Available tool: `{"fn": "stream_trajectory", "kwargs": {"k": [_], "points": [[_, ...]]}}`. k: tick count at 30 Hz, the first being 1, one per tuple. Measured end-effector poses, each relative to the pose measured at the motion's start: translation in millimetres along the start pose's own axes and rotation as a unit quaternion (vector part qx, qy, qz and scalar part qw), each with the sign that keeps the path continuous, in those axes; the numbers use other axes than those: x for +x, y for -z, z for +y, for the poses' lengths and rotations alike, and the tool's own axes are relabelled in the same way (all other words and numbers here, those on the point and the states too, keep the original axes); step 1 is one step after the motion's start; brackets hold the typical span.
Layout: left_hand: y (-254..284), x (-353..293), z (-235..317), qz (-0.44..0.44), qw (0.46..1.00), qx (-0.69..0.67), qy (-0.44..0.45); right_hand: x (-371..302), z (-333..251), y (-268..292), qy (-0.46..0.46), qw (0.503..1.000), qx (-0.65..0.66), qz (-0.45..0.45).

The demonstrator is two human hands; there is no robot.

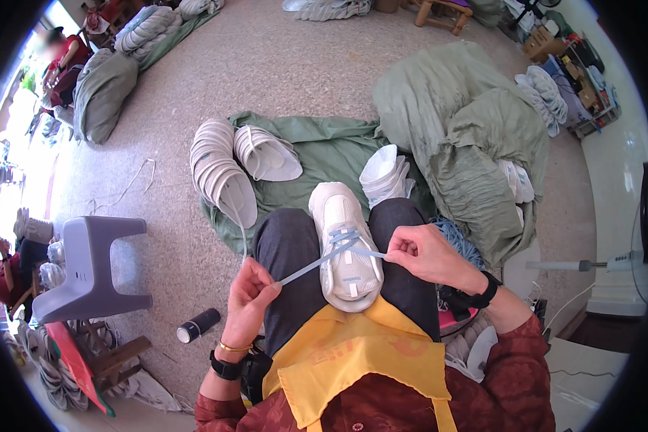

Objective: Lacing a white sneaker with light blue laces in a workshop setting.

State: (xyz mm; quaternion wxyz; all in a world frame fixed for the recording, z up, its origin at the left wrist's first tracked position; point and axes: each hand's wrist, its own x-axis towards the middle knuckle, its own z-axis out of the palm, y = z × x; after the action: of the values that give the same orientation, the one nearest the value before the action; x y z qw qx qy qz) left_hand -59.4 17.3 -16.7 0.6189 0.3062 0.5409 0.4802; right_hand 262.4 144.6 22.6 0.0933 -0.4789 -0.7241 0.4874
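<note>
A white sneaker (337, 205) rests between my thighs, its toe pointing away from me. Pale blue shoelace (309, 268) crosses over its upper part, and the two ends run out to either side. My left hand (250, 295) pinches one lace end, left of the shoe. On the other side my right hand (426, 253) pinches the opposite end between thumb and fingertips. Both ends look pulled taut. A yellow apron (360, 354) covers my lap below the heel.
Stacked white shoe uppers (219, 169) and more uppers (387, 175) lie on a green cloth (324, 147). A large green sack (461, 108) bulges at right. At left stand a grey plastic chair (90, 266) and a dark bottle (198, 325) on its side. Another person (66, 61) sits far left.
</note>
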Motion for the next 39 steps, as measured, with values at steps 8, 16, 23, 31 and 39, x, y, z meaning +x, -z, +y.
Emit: {"fn": "stream_trajectory", "kwargs": {"k": [8,16,23,31,39], "points": [[-8.3,-2.2,-4.8,-0.006,0.983,0.169,-0.070,-3.4,-3.8,-5.3,0.035,0.999,-0.006,-0.001],[-25.1,4.7,22.6,0.036,0.892,0.391,-0.224,-5.1,-10.6,-10.2,0.077,0.992,-0.085,0.055],[-32.5,19.1,43.5,0.069,0.881,0.400,-0.243,11.3,-22.0,-27.0,0.115,0.991,-0.052,0.045],[-35.9,30.5,51.8,0.069,0.878,0.389,-0.271,19.5,-23.2,-42.5,0.191,0.974,-0.114,0.053],[-32.4,34.2,49.2,0.072,0.880,0.383,-0.271,21.1,-14.8,-47.3,0.246,0.943,-0.210,0.081]]}}
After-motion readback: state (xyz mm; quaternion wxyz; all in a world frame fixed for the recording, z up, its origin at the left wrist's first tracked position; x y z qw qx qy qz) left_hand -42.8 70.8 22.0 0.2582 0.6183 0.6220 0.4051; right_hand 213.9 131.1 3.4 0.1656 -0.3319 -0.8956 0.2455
